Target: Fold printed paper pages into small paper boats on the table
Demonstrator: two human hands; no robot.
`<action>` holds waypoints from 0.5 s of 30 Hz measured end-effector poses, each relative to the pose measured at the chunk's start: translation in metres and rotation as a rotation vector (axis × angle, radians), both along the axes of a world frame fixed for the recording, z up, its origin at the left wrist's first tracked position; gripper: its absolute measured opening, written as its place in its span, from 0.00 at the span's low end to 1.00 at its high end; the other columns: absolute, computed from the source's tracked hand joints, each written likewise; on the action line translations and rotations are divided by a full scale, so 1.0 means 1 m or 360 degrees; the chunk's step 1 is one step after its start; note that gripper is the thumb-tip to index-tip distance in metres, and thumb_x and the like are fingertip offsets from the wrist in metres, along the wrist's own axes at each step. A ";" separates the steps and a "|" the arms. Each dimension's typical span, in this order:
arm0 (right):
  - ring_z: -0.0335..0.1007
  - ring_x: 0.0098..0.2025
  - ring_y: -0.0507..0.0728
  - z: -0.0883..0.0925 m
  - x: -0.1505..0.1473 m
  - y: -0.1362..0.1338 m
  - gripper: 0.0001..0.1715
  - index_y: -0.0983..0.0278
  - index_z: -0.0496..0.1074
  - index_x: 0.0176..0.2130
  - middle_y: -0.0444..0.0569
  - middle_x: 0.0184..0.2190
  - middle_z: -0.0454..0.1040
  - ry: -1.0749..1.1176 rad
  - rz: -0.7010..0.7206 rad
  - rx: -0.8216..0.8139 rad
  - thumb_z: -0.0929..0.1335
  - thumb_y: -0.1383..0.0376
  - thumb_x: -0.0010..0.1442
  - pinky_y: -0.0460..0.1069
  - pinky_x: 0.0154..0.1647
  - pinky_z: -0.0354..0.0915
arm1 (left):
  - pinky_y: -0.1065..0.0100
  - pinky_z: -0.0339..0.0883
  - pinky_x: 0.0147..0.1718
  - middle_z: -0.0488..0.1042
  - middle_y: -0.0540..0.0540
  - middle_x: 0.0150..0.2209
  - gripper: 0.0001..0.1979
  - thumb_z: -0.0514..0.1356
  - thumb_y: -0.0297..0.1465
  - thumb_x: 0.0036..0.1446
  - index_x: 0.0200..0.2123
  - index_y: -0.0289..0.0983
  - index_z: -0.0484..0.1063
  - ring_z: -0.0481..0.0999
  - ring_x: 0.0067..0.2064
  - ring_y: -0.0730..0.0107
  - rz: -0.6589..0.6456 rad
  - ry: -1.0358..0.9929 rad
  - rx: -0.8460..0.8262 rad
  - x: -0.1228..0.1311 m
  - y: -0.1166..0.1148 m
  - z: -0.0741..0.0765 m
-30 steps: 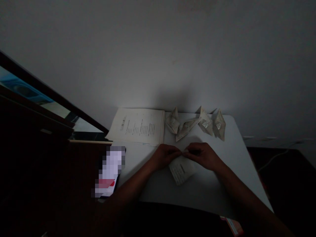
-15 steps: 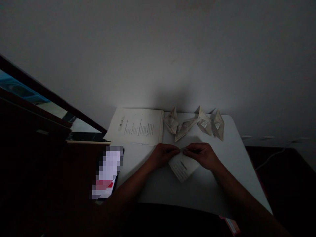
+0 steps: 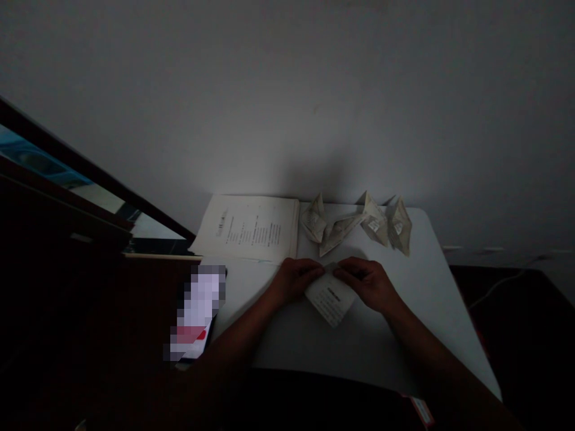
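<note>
Between my hands is a folded piece of printed paper (image 3: 331, 301), its lower corner pointing toward me. My left hand (image 3: 296, 279) pinches its upper left edge between thumb and fingers. On the opposite side my right hand (image 3: 366, 281) is closed on the upper right edge. Several folded paper boats stand just beyond my hands: one at the left (image 3: 314, 220), one lying lengthwise in the middle (image 3: 340, 232), and others at the right (image 3: 399, 227). The fingertips hide parts of the paper's top edge.
A thick open book (image 3: 249, 227) lies at the back left of the white table (image 3: 296, 347). A phone (image 3: 197, 314) with a lit, pixelated screen is at the left edge. Behind the table rises a wall (image 3: 287, 108); a cable (image 3: 498, 288) runs at the right.
My fingers have shifted slightly apart along the paper's top, and more of its upper corner shows between them. The paper remains in both hands. The view has moved a little.
</note>
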State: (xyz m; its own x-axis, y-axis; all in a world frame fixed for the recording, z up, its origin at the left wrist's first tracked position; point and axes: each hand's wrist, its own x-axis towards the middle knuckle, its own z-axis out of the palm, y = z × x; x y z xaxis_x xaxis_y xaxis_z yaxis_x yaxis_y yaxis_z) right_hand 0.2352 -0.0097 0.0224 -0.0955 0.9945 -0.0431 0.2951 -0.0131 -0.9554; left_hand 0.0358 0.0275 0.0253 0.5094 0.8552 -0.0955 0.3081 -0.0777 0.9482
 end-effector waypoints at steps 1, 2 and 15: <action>0.62 0.21 0.50 0.000 -0.001 -0.001 0.12 0.64 0.73 0.31 0.41 0.19 0.67 0.0019 -0.0004 -0.0018 0.70 0.57 0.52 0.45 0.21 0.57 | 0.75 0.61 0.25 0.75 0.49 0.25 0.12 0.58 0.36 0.53 0.30 0.33 0.76 0.72 0.27 0.74 0.0024 -0.0036 -0.0046 0.001 0.000 0.000; 0.59 0.19 0.49 0.001 -0.001 -0.001 0.12 0.64 0.73 0.31 0.40 0.17 0.65 0.0055 -0.0006 -0.0047 0.70 0.57 0.51 0.44 0.19 0.55 | 0.75 0.61 0.25 0.75 0.49 0.24 0.12 0.59 0.36 0.52 0.29 0.33 0.76 0.72 0.26 0.74 0.0052 -0.0077 -0.0100 0.002 -0.001 0.001; 0.59 0.14 0.47 0.002 -0.010 -0.003 0.14 0.64 0.69 0.28 0.38 0.14 0.66 0.0682 -0.0120 -0.0375 0.74 0.57 0.46 0.43 0.13 0.53 | 0.76 0.53 0.15 0.65 0.55 0.16 0.14 0.61 0.41 0.48 0.27 0.34 0.71 0.60 0.14 0.80 0.0208 -0.0461 -0.0544 0.009 -0.006 -0.008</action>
State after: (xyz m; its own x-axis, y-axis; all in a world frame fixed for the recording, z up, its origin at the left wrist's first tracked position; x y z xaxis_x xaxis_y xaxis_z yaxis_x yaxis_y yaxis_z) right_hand 0.2253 -0.0127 0.0240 -0.0819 0.9672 -0.2404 -0.1338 -0.2497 -0.9590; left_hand 0.0449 0.0215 0.0168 0.4468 0.8581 -0.2528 0.0132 0.2763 0.9610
